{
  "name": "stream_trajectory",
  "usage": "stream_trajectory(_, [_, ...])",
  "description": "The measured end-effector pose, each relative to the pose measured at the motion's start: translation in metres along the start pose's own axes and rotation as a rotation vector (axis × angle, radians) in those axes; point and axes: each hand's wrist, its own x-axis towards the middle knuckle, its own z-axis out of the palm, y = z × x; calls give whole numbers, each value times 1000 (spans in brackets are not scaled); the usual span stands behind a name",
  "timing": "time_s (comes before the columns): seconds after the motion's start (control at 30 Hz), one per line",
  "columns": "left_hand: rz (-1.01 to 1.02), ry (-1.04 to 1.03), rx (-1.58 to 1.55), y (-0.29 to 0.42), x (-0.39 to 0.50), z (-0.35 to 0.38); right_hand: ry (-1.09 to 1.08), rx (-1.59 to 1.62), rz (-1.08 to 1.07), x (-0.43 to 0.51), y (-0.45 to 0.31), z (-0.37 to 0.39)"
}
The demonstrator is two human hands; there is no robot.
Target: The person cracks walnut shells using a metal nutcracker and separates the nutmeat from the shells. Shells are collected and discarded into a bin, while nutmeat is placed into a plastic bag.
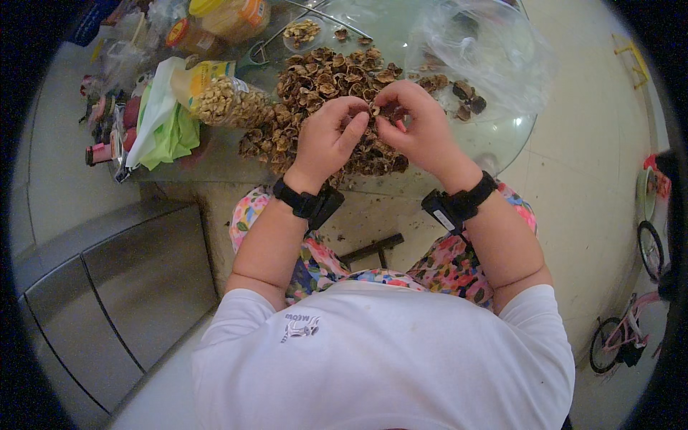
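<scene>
Both hands meet above a large heap of cracked walnut shells (322,80) on a glass table. A small pale piece of walnut (375,110) is pinched in the fingertips of my right hand (416,121). My left hand (336,131) is close beside it, thumb and index finger near together; whether it also touches the piece cannot be told. Left of the heap lies a clear plastic jar (228,99) full of walnut kernels. Behind the heap stands a small clear bowl (302,34) with kernels in it.
A clear plastic bag (484,59) spreads over the glass table (484,145) at the right, near loose dark shells (468,101). Green and white bags (166,123) and lidded jars (231,19) crowd the left. Metal rods lie at the back. A pink bicycle (623,333) stands far right.
</scene>
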Motion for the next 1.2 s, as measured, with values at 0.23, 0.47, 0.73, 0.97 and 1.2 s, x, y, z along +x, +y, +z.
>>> stream_trajectory(0.23, [96, 22, 165, 3, -1, 1, -10, 96, 16, 0, 6, 1])
stream_trajectory(0.47, [93, 74, 181, 7, -2, 2, 17, 498, 355, -3, 6, 6])
stream_trajectory(0.73, [-38, -34, 130, 6, -2, 2, -65, -95, 30, -4, -1, 4])
stream_trajectory(0.97, [-130, -44, 25, 13, -2, 6, -110, -244, 45, -8, -4, 13])
stream_trajectory(1.2, [-148, 2, 69, 15, -3, 12, -28, -204, 67, -10, -2, 21])
